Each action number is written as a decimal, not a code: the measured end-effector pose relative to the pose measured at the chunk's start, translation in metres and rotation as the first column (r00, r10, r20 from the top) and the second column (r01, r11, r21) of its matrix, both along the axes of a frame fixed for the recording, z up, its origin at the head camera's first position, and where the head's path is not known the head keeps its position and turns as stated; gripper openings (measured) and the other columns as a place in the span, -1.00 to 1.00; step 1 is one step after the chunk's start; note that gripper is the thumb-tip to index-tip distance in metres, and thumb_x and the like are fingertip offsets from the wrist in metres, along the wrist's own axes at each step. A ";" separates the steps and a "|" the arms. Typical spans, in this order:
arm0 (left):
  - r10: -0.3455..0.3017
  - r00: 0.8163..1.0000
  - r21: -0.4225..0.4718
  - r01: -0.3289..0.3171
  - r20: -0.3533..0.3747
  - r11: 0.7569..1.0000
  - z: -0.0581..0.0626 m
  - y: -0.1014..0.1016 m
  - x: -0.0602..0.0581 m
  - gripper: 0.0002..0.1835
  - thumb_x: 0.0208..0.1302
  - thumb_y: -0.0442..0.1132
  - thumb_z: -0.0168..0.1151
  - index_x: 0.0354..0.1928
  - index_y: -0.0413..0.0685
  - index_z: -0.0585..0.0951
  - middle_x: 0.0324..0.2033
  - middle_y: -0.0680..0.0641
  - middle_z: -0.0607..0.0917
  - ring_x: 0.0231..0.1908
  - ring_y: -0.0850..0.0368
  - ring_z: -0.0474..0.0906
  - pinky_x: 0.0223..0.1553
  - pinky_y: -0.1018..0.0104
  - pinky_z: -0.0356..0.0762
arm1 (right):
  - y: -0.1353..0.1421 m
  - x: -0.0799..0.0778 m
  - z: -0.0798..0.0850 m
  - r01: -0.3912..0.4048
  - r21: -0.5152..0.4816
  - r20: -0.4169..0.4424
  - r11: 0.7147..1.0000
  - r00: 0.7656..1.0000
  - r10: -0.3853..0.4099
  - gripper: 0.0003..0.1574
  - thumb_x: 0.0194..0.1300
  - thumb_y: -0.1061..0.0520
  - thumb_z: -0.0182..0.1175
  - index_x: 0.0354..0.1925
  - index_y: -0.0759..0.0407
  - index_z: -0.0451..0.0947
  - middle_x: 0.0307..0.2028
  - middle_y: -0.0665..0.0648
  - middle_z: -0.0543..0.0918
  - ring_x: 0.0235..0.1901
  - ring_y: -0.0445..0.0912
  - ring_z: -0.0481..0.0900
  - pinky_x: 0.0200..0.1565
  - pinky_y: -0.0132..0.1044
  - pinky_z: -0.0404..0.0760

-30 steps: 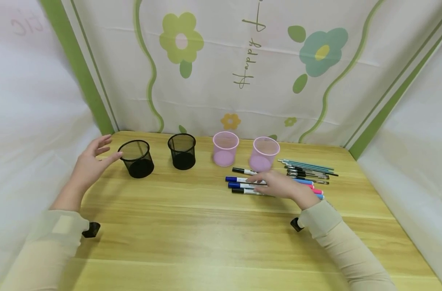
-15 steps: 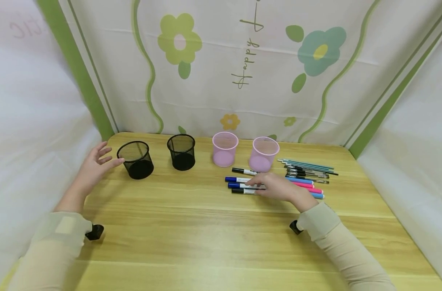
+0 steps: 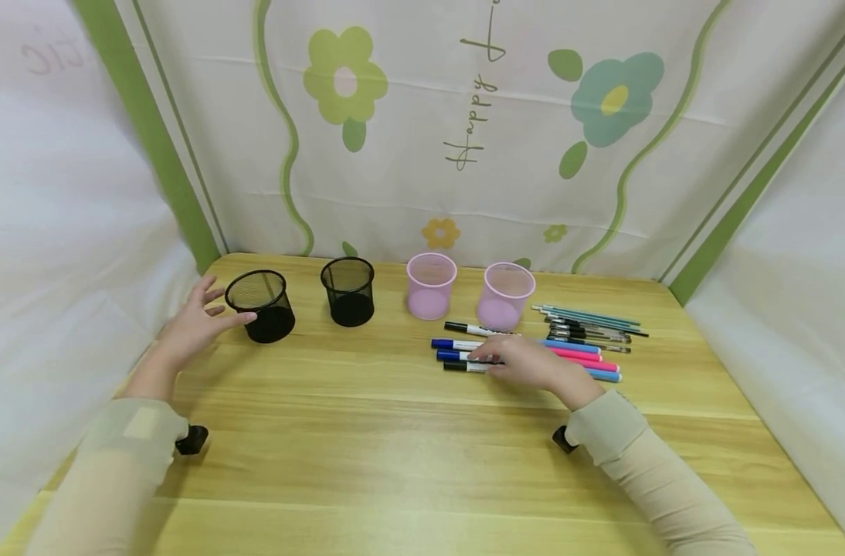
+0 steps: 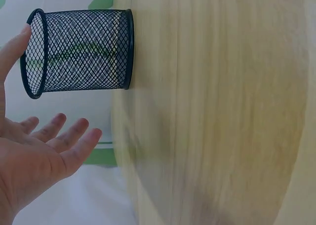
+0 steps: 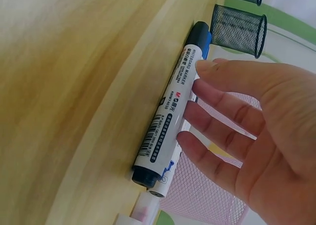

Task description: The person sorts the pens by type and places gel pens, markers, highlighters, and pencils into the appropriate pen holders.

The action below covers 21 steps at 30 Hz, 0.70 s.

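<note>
Near the left black mesh pen cup (image 3: 269, 323), my left hand (image 3: 196, 328) is held with its fingers spread and thumb out. The left wrist view shows that hand beside the cup's rim, with nothing in its palm. My right hand (image 3: 527, 361) is over a row of whiteboard markers with blue and black caps. The right wrist view shows a black-capped whiteboard marker (image 5: 170, 106) lying against the fingertips and thumb, which are not closed round it. The hand covers the middle of the row; whether it touches a marker firmly I cannot tell.
Another black mesh cup (image 3: 351, 307) and two pink cups, one left (image 3: 429, 300) and one right (image 3: 502, 310), stand along the table's back. Pink felt-tip pens (image 3: 589, 364) stick out right of my hand. Thin brushes and pens (image 3: 589, 333) lie farther right. A printed curtain (image 3: 395, 177) hangs behind.
My left hand has shifted slightly right and toward me, its thumb now in front of the left black cup. The right hand has barely moved over the markers.
</note>
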State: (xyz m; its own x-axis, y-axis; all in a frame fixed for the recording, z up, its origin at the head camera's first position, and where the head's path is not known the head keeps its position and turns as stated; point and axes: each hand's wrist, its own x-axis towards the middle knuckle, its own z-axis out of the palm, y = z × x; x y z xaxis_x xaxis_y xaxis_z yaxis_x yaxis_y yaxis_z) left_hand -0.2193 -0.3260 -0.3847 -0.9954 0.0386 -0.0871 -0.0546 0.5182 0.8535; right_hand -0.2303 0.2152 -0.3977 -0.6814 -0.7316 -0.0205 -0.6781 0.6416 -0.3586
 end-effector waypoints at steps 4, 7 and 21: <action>-0.005 1.000 0.011 0.005 0.024 1.000 -0.001 0.002 -0.002 0.25 0.40 0.07 0.34 0.60 0.02 -0.50 0.57 -0.40 -0.29 0.48 -0.53 -0.11 0.32 -0.46 0.16 | -0.002 0.001 -0.001 0.004 -0.003 -0.002 1.000 1.000 -0.004 -0.60 0.33 0.33 0.34 0.12 0.17 0.70 0.04 0.12 0.71 0.08 0.05 0.65 0.12 0.00 0.63; -0.008 0.999 0.021 0.008 0.035 1.000 -0.002 0.004 -0.004 0.23 0.41 0.03 0.35 0.61 -0.05 -0.46 0.56 -0.43 -0.29 0.48 -0.53 -0.09 0.31 -0.43 0.21 | -0.003 0.001 -0.001 0.004 -0.002 -0.010 1.000 1.000 -0.004 -0.61 0.32 0.34 0.35 0.11 0.17 0.71 0.04 0.12 0.71 0.07 0.04 0.66 0.11 -0.01 0.64; -0.017 0.999 0.041 0.015 0.044 0.999 -0.012 0.010 -0.023 0.17 0.39 -0.05 0.39 0.63 -0.18 -0.30 0.58 -0.35 -0.06 0.46 -0.41 0.05 0.33 -0.21 0.32 | -0.007 0.004 0.000 0.024 0.034 -0.065 0.999 0.998 -0.022 -0.59 0.23 0.38 0.40 0.04 0.14 0.75 -0.01 0.10 0.73 0.05 0.03 0.66 0.09 -0.02 0.65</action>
